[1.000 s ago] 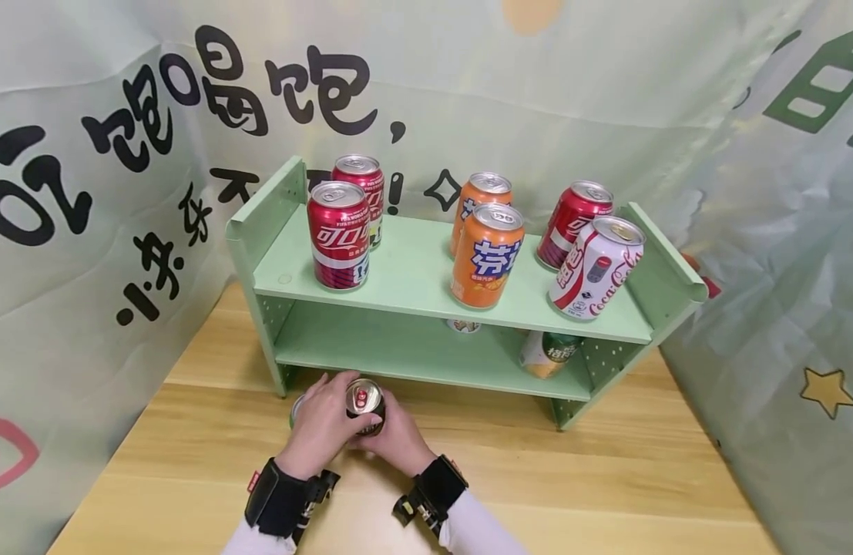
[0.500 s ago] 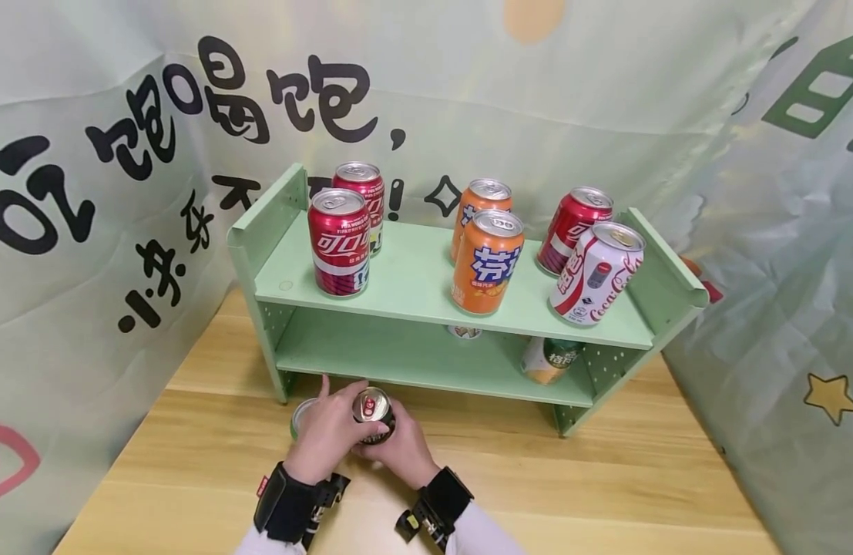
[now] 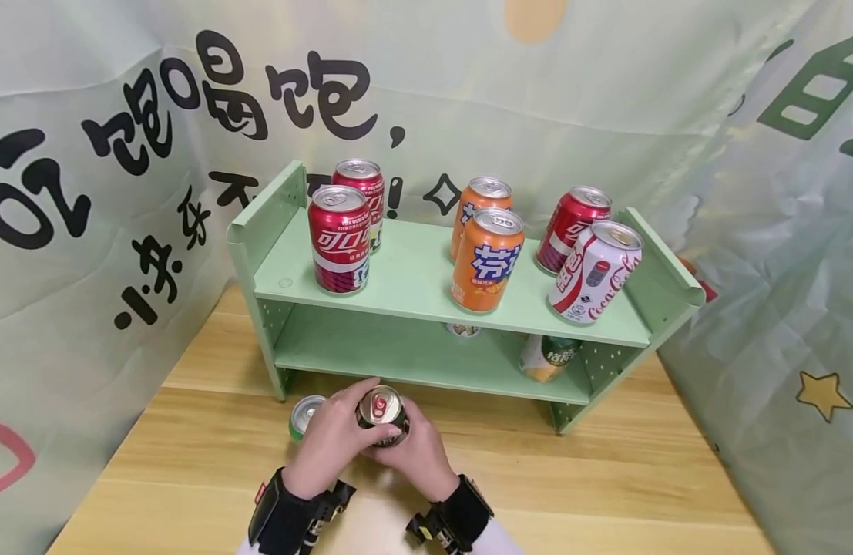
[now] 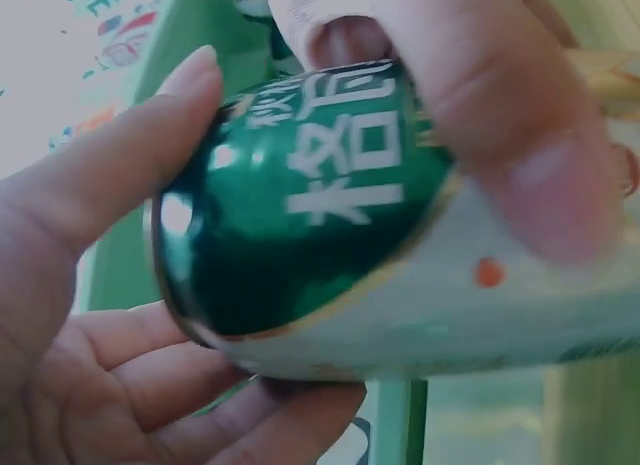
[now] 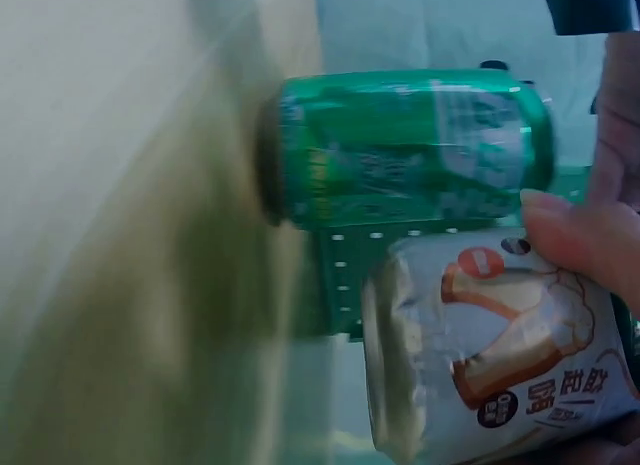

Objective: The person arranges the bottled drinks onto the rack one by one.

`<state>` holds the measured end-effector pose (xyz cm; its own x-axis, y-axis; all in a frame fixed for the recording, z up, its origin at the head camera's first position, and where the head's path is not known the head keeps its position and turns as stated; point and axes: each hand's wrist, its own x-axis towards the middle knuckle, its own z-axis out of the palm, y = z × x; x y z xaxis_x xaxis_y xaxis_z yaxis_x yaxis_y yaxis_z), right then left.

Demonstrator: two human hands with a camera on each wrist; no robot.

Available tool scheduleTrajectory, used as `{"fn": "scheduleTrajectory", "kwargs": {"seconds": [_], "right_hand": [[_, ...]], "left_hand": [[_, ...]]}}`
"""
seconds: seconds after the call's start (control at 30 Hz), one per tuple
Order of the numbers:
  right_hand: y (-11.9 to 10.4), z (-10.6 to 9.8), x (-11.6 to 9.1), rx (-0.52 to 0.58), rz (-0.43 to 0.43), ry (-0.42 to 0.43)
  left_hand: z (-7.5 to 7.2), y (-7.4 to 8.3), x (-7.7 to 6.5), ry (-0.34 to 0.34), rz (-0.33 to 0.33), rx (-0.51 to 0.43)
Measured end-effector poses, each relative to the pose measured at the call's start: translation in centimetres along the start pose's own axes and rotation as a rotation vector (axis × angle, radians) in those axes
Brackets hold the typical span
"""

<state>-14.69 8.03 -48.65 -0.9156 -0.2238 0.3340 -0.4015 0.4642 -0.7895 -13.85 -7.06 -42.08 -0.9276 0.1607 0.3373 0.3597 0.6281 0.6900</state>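
A drink can [image 3: 381, 405] with a dark green top band and a white body is held upright between both hands, just in front of the shelf. My left hand [image 3: 332, 438] grips its upper part, thumb across the near side. From the right, my right hand [image 3: 421, 451] wraps round the lower part. The left wrist view shows the green band of the can [image 4: 320, 185] with white lettering; beer glasses are printed on the can's body [image 5: 510, 335] in the right wrist view. Beside my left hand a green can [image 3: 305, 415] stands on the table, partly covered in the head view.
A pale green two-tier shelf [image 3: 412, 270] stands behind the hands. Its top board carries red cans [image 3: 339, 243], orange cans [image 3: 487, 262] and a white can [image 3: 594, 274]. Below, a green-and-white can [image 3: 549, 358] stands at the right. Printed cloth [image 3: 606, 92] hangs behind.
Both hands have shifted a little to the right, carrying the green-banded can with them. More of the green can on the table now shows left of my left hand.
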Motion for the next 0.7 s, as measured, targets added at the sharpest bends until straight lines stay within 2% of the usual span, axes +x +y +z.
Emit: {"fn": "scheduleTrajectory", "kwargs": {"seconds": [0.23, 0.37, 0.43, 0.6, 0.7], "right_hand": [[-2.0, -1.9, -0.2, 0.012, -0.059, 0.046], [-2.8, -2.7, 0.4, 0.026, -0.099, 0.069], [-3.2, -3.0, 0.8, 0.038, -0.110, 0.084], [-4.1, -3.7, 1.4, 0.089, -0.061, 0.110], [-4.2, -4.1, 1.5, 0.071, -0.054, 0.138]], "left_hand": [[-0.1, 0.9, -0.2, -0.001, -0.126, -0.311], [-0.2, 1.4, 0.1, 0.039, -0.139, -0.455], [-0.2, 1.6, 0.3, 0.067, -0.139, -0.476], [0.0, 2.3, 0.7, 0.136, -0.101, -0.384], [0.4, 2.6, 1.1, 0.150, -0.064, -0.370]]}}
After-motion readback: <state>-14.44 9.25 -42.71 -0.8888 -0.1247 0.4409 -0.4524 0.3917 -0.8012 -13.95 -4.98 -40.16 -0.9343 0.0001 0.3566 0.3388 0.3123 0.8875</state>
